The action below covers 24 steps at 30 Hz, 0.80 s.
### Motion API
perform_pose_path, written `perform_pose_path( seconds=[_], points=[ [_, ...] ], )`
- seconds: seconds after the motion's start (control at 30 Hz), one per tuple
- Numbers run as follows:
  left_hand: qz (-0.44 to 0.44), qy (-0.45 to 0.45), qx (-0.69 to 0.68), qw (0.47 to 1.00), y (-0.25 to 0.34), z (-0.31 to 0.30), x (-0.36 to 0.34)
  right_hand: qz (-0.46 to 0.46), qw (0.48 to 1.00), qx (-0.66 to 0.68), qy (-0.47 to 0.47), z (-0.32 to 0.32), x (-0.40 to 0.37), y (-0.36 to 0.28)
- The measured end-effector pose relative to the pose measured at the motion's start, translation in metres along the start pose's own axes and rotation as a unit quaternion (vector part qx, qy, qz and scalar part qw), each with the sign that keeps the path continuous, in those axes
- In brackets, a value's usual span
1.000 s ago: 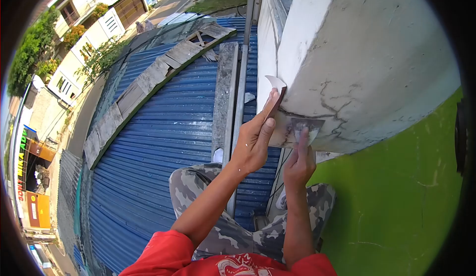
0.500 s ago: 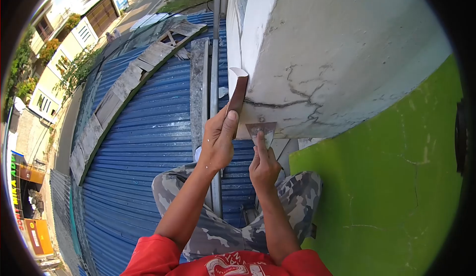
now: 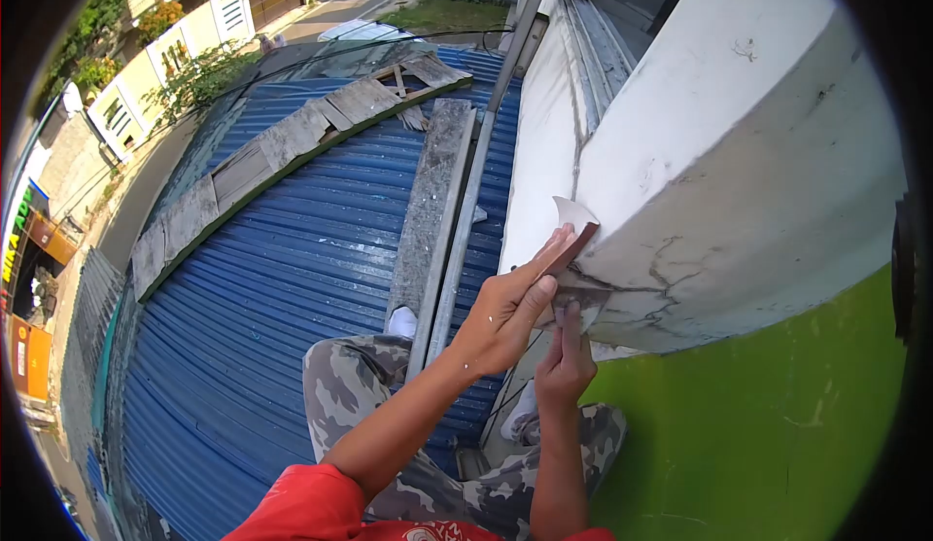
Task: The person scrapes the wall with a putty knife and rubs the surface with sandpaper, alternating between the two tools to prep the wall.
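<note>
My left hand (image 3: pixel 507 315) is closed around a piece of sandpaper (image 3: pixel 579 245), brown on one face and white on the other, its far end curling up. The sandpaper overlaps the corner of the white wall (image 3: pixel 671 142), beside a branching dark crack (image 3: pixel 661 288). Just below, my right hand (image 3: pixel 566 371) grips a putty knife (image 3: pixel 589 306), with a finger stretched along its blade. The blade lies close to the lower edge of the wall near the crack, and its handle is hidden in my palm. Both hands are close together.
A blue corrugated roof (image 3: pixel 321 240) spreads out on the left, crossed by weathered boards (image 3: pixel 277 142). A metal pipe (image 3: pixel 466 220) and a grey plank (image 3: pixel 428 201) run alongside the wall. The green wall (image 3: pixel 739 424) is at lower right. Beyond the roof lies a street.
The view has turned, so the wall and roof sit differently. My left hand has tilted the sandpaper over to the right, and it is now nearer the putty knife.
</note>
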<state>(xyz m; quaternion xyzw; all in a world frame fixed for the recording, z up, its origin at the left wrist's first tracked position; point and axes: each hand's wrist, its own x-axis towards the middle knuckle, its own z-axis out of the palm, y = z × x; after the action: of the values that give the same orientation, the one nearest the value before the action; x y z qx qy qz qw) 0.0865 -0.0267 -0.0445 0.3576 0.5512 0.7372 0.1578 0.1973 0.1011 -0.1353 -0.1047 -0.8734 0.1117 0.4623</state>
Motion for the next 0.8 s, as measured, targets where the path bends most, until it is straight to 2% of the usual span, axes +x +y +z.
perform_pose_path(
  seconds=[0.07,0.13,0.23,0.27,0.37,0.4,0.5,0.53,0.63,0.73,0.8],
  points=[
    [0.059,0.001,0.015,0.998,-0.013,0.001,0.002,0.002,1.0,0.001,-0.01,0.005,0.002,0.002],
    [0.051,-0.003,-0.014,0.999,-0.017,-0.002,0.002,0.022,1.0,-0.002,-0.007,-0.007,0.022,-0.015],
    [0.059,0.004,-0.038,0.998,-0.016,-0.001,0.003,0.012,0.998,0.016,0.062,-0.023,0.07,-0.03],
    [0.074,0.006,-0.033,0.997,-0.013,-0.002,0.006,0.006,0.999,0.004,0.052,-0.024,0.064,-0.029],
    [0.094,0.009,-0.004,0.996,-0.015,0.0,0.007,0.061,0.995,0.014,-0.073,-0.007,-0.011,0.004],
    [0.089,0.013,0.007,0.996,-0.013,0.001,0.006,0.061,0.995,0.025,-0.079,-0.006,-0.012,-0.003],
    [0.086,0.01,-0.027,0.996,-0.018,0.0,0.009,0.038,0.999,0.017,0.0,-0.008,0.018,-0.006],
    [0.067,0.011,-0.032,0.997,-0.014,-0.001,0.008,0.074,0.997,0.018,0.009,-0.017,0.042,-0.021],
    [0.084,0.02,-0.017,0.996,-0.008,0.002,0.009,0.016,0.996,0.001,0.086,-0.02,0.071,-0.022],
    [0.087,0.02,-0.002,0.996,-0.012,0.004,0.009,0.022,1.0,0.011,-0.004,0.0,0.002,0.003],
    [0.086,0.016,0.022,0.996,-0.011,0.003,0.011,0.008,1.0,0.008,-0.008,-0.003,0.0,0.003]
  ],
)
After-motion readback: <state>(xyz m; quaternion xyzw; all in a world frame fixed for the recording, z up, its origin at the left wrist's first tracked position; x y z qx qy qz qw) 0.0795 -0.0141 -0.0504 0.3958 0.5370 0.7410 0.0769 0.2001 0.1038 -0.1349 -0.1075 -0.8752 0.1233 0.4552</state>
